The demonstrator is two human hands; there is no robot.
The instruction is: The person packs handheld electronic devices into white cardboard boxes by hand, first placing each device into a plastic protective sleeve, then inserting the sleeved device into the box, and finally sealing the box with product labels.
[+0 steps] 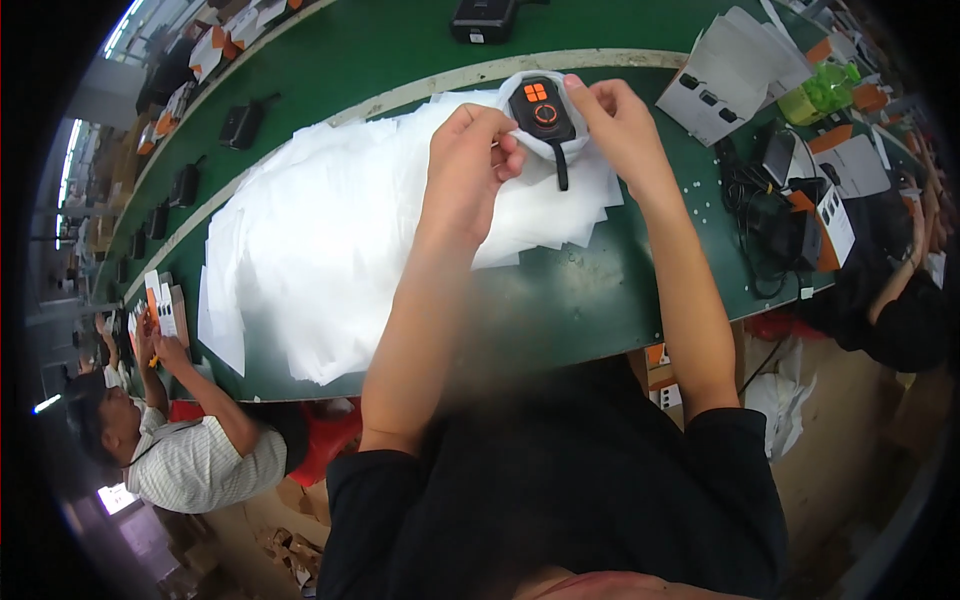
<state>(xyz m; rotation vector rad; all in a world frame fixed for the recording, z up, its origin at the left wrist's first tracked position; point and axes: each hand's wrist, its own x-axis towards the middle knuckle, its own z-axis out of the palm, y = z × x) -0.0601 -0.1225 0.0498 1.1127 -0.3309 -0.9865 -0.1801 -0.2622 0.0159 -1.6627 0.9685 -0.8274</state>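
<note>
A black handheld device (545,97) with orange buttons and an orange ring sits in the mouth of a white pouch (538,147), its black strap (562,168) hanging over the rim. At the pouch's left side, my left hand (468,165) is closed with its fingers curled on the edge. On the opposite side, my right hand (625,130) grips the rim, thumb near the device's top. Below and to the left spreads a wide pile of thin white pouches or sheets (320,220) on the green table (590,290).
Several black devices (240,125) lie along the far side of the table. On the right are white cartons (705,100), a green bottle (820,92) and black adapters with cables (755,205). A co-worker (205,450) handles boxes at left; another person (890,310) is at right.
</note>
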